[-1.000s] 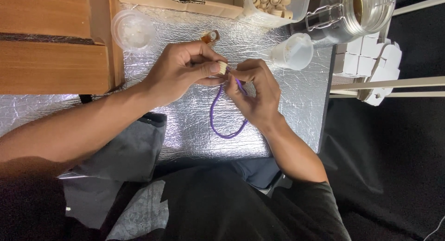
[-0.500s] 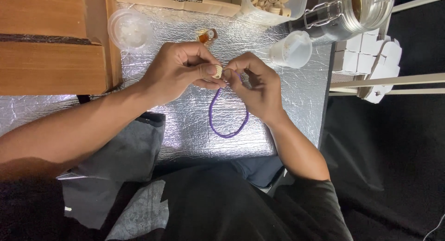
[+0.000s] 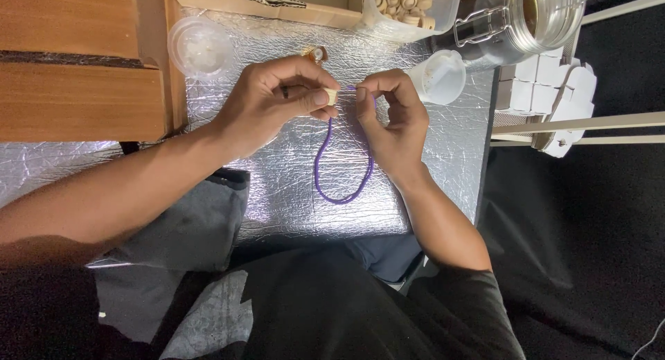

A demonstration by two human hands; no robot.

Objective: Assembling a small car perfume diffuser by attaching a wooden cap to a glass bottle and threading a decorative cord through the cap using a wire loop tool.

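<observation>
Nearest the camera, a dark shirt and a grey cloth [image 3: 187, 228] fill the bottom of the view, and two bare forearms reach up from them onto a silver foil sheet [image 3: 291, 194]. One purple cord [image 3: 341, 173] lies on the foil in a single hanging loop, its two ends rising to the hands. The left hand [image 3: 273, 103] has its thumb and forefinger pinched shut on one small pale wooden bead [image 3: 332, 95], the other fingers curled in. The right hand [image 3: 391, 114] is just beside it, its fingertips closed on the cord's end, which meets the bead between the two hands. Beyond the hands stand two small clear plastic cups: one [image 3: 202, 49] on the left by a wooden box [image 3: 76, 62], the other [image 3: 438, 76] on the right, tipped on its side. Farthest away, one clear tub [image 3: 409, 6] holds many wooden beads, too heaped to count, and one glass jar [image 3: 533, 17] with a wire clasp stands at the right.
</observation>
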